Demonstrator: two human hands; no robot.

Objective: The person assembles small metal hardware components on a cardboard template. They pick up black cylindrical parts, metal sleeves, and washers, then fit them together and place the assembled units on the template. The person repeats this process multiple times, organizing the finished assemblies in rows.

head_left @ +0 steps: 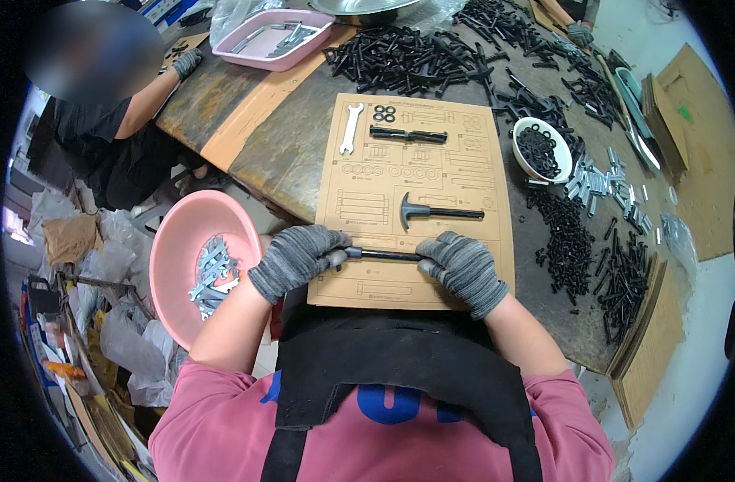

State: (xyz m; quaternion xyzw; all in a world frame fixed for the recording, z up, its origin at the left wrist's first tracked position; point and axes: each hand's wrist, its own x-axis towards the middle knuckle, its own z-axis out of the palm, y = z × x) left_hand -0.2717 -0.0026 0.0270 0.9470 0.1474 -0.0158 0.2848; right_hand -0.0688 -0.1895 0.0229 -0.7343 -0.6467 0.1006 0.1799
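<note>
A brown board (419,181) printed with part outlines lies before me at the table's near edge. Low over it, a black rod (387,255) runs between my gloved hands. My left hand (299,261) grips its left end, with fingers closed, and my right hand (466,271) pinches its right end. Just above the rod lies a black T-shaped part (444,210) with a curved grey crosspiece. Farther up sit a silver open-ended wrench (351,128), several black rings (384,113) and black bolts (407,134) placed side by side.
Left of me stands a pink basin (162,257) with wrenches. A white bowl (567,166) of black rings, silver sleeves (592,183) and loose screws (624,281) lie right. Black bolts (399,60) and a pink tray (231,56) are beyond. Co-workers' gloved hands (188,63) show far off.
</note>
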